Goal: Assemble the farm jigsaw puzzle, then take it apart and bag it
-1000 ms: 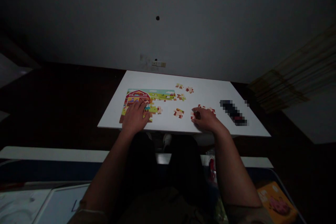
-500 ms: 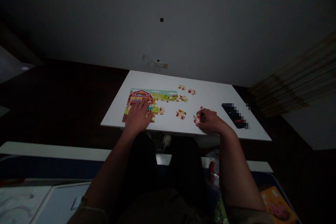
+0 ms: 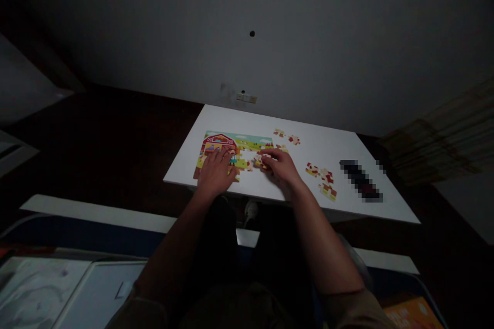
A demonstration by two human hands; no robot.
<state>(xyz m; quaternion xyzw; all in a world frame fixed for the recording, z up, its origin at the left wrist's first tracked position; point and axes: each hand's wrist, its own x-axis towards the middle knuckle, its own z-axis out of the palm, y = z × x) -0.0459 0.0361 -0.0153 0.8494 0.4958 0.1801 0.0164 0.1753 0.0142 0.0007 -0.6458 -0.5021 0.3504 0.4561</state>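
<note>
Near the frame's centre, the left hand (image 3: pixel 218 172) is lying spread on the puzzle (image 3: pixel 247 142); the right hand (image 3: pixel 281 166) is pinching a piece (image 3: pixel 259 161). Loose pieces (image 3: pixel 328 192) are lying centre right on the counter (image 3: pixel 328 139).

Table (image 3: pixel 332 141): white top, smooth, low sheen, looks like laminate. Puzzle (image 3: pixel 254 143): printed card by the look of it, flat colour, surface smooth, more matt than glossy. Loose pieces (image 3: pixel 328 191): same printed stock. Wall (image 3: pixel 309 51): matt, paint-like, smudged round the socket strip (image 3: pixel 246 98), which looks like pale plastic. Curtain (image 3: pixel 424 144): thin patterned cloth, hanging in folds. Sleeve (image 3: pixel 355 311): dull brownish cloth. Trousers (image 3: pixel 278 247): dark matt cloth. Floor: too dark for me to judge.
</note>
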